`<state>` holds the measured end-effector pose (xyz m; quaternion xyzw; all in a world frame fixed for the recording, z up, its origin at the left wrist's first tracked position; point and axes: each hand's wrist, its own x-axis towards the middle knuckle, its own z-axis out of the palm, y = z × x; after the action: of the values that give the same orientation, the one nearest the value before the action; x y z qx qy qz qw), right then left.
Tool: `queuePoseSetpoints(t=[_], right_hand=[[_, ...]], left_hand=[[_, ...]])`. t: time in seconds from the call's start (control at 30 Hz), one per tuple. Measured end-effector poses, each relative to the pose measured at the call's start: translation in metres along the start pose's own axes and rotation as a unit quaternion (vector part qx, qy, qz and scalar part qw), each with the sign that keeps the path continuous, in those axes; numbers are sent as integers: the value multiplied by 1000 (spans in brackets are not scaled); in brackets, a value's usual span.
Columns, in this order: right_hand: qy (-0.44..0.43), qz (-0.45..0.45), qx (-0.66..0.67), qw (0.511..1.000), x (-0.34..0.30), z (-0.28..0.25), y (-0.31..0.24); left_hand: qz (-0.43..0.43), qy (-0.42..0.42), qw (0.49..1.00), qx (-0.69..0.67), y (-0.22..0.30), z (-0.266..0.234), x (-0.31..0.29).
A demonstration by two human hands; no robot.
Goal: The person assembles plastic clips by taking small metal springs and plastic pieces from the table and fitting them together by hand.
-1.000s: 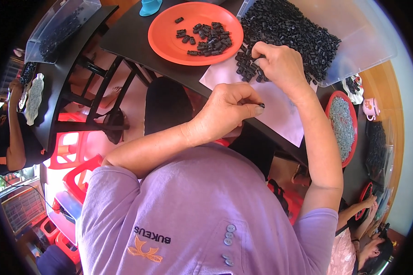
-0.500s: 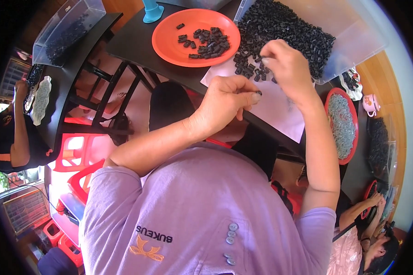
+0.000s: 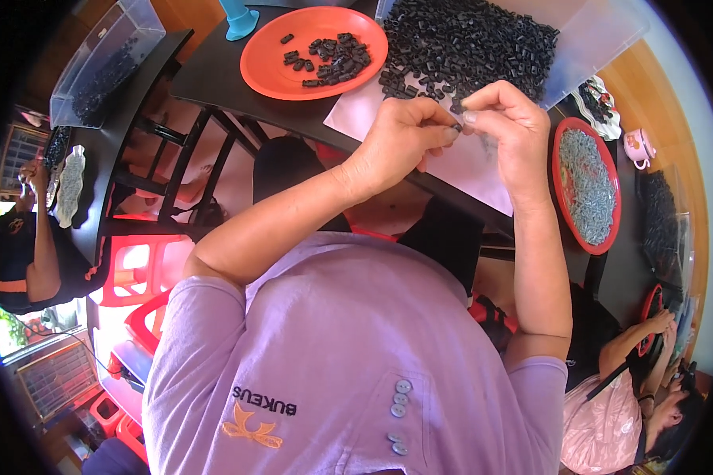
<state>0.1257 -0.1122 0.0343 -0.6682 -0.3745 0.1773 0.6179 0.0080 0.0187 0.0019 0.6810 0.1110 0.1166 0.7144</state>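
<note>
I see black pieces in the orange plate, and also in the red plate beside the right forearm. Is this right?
Not quite: the red plate beside the right forearm holds silvery-grey pieces, as the head view shows. The orange plate holds black pieces.

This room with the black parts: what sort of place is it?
Probably a small assembly workshop: a clear bin of small black parts, a red tray of silvery pieces, and other people at dark tables.

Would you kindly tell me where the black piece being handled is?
In the head view, the black piece is right of centre, in the upper half, pinched in the left hand with the right hand just to its right.
</note>
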Motion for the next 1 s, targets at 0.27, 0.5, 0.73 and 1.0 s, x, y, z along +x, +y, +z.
queuePoseSetpoints(t=[0.27,0.5,0.73,1.0], right_hand=[[-31,22,-23,999,-10,-9,9],[-23,-92,-83,992,-14,-8,20],[-24,-199,-157,967,-15,-7,23],[0,-218,-193,957,-15,-7,19]], left_hand=[[-4,-2,1000,21,-2,4,5],[20,6,999,37,-4,10,8],[0,0,998,62,-3,7,11],[1,-14,996,84,1,7,17]])
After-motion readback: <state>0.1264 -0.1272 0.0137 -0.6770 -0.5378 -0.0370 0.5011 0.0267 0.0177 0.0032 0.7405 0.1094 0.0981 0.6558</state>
